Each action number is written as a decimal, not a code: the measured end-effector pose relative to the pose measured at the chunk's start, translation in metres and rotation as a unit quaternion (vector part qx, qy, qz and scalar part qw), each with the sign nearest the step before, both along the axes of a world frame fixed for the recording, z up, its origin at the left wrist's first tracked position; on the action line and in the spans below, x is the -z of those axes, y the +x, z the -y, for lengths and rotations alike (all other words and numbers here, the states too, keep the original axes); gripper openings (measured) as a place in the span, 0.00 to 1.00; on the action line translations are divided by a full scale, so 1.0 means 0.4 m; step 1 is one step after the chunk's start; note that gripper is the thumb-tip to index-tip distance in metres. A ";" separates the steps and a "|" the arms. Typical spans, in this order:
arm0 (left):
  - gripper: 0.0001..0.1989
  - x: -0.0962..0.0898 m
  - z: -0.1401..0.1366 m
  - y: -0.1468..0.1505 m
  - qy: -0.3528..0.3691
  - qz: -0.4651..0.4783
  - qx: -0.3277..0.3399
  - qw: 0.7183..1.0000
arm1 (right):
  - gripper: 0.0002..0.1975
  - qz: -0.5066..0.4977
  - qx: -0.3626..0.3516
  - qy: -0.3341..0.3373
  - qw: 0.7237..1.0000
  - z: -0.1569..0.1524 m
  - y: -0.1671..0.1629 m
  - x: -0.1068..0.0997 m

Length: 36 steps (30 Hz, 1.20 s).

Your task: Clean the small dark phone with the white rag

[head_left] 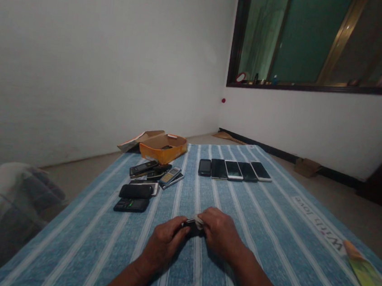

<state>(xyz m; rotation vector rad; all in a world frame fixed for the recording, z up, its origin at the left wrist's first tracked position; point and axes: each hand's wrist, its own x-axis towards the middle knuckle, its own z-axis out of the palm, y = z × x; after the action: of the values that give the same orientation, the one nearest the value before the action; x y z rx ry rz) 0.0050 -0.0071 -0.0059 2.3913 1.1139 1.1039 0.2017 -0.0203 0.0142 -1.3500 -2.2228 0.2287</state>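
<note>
The left hand (167,238) pinches the left end of a small dark object (195,230) between thumb and fingers, while the right hand (219,232) curls closed at its other end, gripping a pale piece (199,221) against it. The object sits directly between the two hands, touched from either side, so neither hand is clearly nearer; its long axis seems to run from hand to hand, though fingers hide much of it. Ahead and to the left of the left hand lies a loose group of phones (136,191), with an orange box (162,155) beyond; past the right hand stretches a row of phones (234,169) on striped cloth (257,227).
</note>
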 end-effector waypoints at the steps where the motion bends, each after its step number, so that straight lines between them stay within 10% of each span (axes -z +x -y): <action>1: 0.09 0.002 -0.001 -0.001 0.009 -0.003 -0.005 1.000 | 0.12 -0.003 0.007 -0.011 1.000 -0.003 0.013 -0.004; 8: 0.10 0.004 -0.001 -0.003 0.021 -0.014 -0.023 0.999 | 0.12 -0.050 0.013 -0.038 0.998 -0.015 0.065 -0.002; 25: 0.10 -0.006 0.006 0.006 -0.029 0.009 0.001 1.000 | 0.07 0.000 0.012 0.146 0.989 0.011 -0.073 0.058; 36: 0.10 -0.012 0.007 0.003 -0.021 0.005 0.010 1.000 | 0.10 0.026 -0.001 0.046 0.999 0.014 -0.026 0.002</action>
<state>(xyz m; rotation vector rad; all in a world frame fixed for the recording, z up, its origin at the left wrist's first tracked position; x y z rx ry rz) 0.0063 -0.0097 -0.0010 2.3564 1.0976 1.0751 0.1913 -0.0258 0.0132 -1.3195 -2.2496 0.0920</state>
